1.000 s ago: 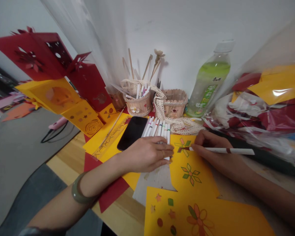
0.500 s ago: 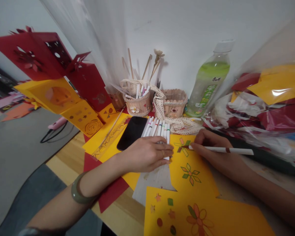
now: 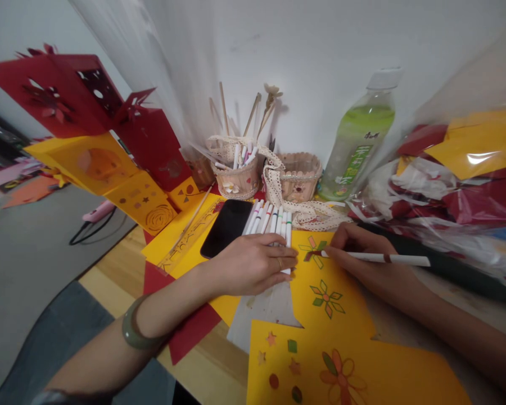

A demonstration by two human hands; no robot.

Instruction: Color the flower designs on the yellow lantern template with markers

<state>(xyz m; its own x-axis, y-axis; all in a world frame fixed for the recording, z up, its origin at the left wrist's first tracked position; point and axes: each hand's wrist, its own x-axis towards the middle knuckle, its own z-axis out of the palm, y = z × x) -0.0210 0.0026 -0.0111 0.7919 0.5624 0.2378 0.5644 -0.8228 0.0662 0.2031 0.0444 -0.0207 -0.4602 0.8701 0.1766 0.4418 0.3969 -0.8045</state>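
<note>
At the top of the yellow paper (image 3: 301,289): the right hand (image 3: 360,250) is leaning in over the paper's right edge, beside the upper flower (image 3: 314,243).
Right grip: thumb and fingers are pinching the white pen (image 3: 409,260) near its front end, closing snugly around it.
White pen: its front end is pointing left at the upper flower, and its back end is reaching out to the right of the yellow paper; whether the nib is touching is too small to tell.
Left hand (image 3: 257,264): it is lying palm down at the yellow paper's left edge, over the lower ends of the white markers (image 3: 259,217).
Left grip: its fingers are stretching out, loosely spread, and are not wrapping around anything visible.
Flowers: the middle flower (image 3: 328,298) and the larger lower flower (image 3: 342,376) are sitting below the upper one on the yellow paper.
Left of the yellow paper: the markers are lying side by side in a row, and the black phone (image 3: 227,228) is resting just beyond them.
Behind the yellow paper: the lace ribbon (image 3: 314,215) is trailing down between two small baskets (image 3: 237,184), and the green drink bottle (image 3: 354,154) is standing to their right.
</note>
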